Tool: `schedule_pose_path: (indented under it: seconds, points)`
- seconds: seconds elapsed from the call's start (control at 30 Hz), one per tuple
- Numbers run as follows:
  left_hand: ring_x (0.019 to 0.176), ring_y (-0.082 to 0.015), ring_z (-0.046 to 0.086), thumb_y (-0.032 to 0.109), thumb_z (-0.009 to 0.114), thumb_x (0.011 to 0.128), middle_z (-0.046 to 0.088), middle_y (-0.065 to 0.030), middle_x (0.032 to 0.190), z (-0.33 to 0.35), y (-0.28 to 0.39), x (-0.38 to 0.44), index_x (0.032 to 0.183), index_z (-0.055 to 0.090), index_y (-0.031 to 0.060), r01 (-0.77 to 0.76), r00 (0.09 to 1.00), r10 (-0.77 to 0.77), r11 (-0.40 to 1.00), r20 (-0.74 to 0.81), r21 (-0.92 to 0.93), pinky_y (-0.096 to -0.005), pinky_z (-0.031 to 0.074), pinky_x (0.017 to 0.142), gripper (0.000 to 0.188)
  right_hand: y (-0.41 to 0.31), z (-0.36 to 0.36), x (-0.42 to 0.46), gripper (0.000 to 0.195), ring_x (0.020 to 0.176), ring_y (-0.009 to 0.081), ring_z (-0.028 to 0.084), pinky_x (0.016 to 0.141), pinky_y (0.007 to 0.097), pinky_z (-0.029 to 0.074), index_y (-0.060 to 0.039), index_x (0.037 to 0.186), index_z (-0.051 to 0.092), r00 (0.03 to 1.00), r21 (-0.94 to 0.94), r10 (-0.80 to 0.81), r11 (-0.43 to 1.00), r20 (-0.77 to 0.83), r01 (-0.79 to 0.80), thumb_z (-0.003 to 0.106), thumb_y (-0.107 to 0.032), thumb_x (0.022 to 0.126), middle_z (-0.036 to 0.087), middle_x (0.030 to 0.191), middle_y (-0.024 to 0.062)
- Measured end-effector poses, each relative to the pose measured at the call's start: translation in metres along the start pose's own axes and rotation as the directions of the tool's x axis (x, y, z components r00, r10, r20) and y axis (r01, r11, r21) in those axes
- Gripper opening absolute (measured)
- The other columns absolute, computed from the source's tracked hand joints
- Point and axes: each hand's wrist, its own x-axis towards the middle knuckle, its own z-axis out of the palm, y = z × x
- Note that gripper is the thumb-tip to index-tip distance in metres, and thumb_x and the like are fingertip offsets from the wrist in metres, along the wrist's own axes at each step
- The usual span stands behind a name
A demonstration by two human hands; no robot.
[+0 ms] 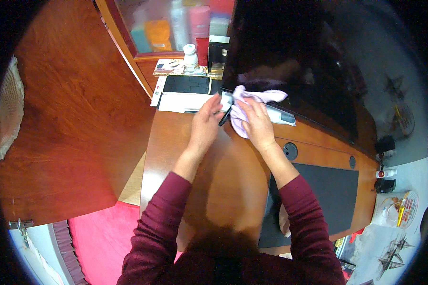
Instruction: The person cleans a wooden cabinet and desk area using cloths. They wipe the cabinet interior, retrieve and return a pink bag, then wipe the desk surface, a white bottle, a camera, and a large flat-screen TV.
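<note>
My right hand (259, 124) grips a crumpled pale lilac cloth (239, 124) against the back of a wooden desk (235, 171), just in front of a large black screen (289, 42). To its left, my left hand (205, 123) is slightly blurred, its fingers a little apart and seemingly holding nothing. That hand is beside a flat white item (182, 102), with a smartphone (186, 84) lying behind it. A thin black piece (224, 118), perhaps a screen stand's foot, shows between my hands. A plastic-wrapped packet (283, 117) is partly hidden by the cloth and my right hand.
A white bottle (190, 58), a red tube (202, 51) and a black box (218, 53) stand at the back left by a glass-fronted cabinet (141, 35). A dark desk mat (321, 199) covers the right side. A wooden door (67, 124) is at left.
</note>
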Motion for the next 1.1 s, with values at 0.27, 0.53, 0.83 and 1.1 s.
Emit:
schedule_pose_path:
  seconds: [0.27,0.53,0.83,1.1]
  points:
    - [0.109,-0.0166,0.059,-0.009,0.034,0.093,0.061,-0.0108,0.134,-0.029,-0.051,-0.058,0.140,0.054,0.0022,0.066,0.997,-0.048,0.949,-0.064,0.310,-0.0273,0.051,0.084,0.052,-0.033,0.059,-0.010,0.031,0.111,0.0351,0.057,0.097,0.0415,0.049,-0.0025,0.117,0.067,0.977,0.038,0.191,0.980,0.094,-0.195,0.058,-0.006,0.088,0.064,0.119,0.0152]
    - [0.109,-0.0196,0.062,-0.014,0.036,0.089,0.064,-0.0131,0.127,-0.043,-0.054,-0.079,0.131,0.060,0.0000,-0.006,0.991,0.053,0.937,-0.124,0.349,-0.0286,0.055,0.084,0.051,-0.011,0.041,-0.004,0.035,0.111,0.0340,0.057,0.096,0.0413,0.049,-0.0043,0.124,0.064,0.991,-0.145,0.037,0.989,0.130,-0.018,0.057,-0.006,0.090,0.062,0.118,0.0159]
    - [0.108,-0.0254,0.063,-0.013,0.046,0.083,0.064,-0.0165,0.124,-0.041,-0.056,-0.083,0.130,0.060,0.0004,-0.071,0.982,0.141,0.890,-0.124,0.451,-0.0358,0.054,0.089,0.050,-0.062,0.006,-0.072,0.034,0.109,0.0372,0.062,0.096,0.0424,0.050,-0.0051,0.115,0.068,0.947,0.313,0.240,0.901,0.212,-0.298,0.062,-0.004,0.081,0.066,0.114,0.0194]
    - [0.140,-0.0381,0.040,-0.002,0.048,0.088,0.046,-0.0207,0.150,0.035,-0.048,-0.025,0.140,0.050,-0.0025,-0.546,0.835,0.350,0.426,0.425,0.721,-0.0454,0.032,0.117,0.052,0.009,-0.104,-0.126,0.036,0.108,0.0391,0.065,0.096,0.0416,0.050,-0.0010,0.118,0.066,0.778,-0.010,0.628,0.778,0.001,-0.628,0.060,-0.004,0.082,0.066,0.117,0.0218]
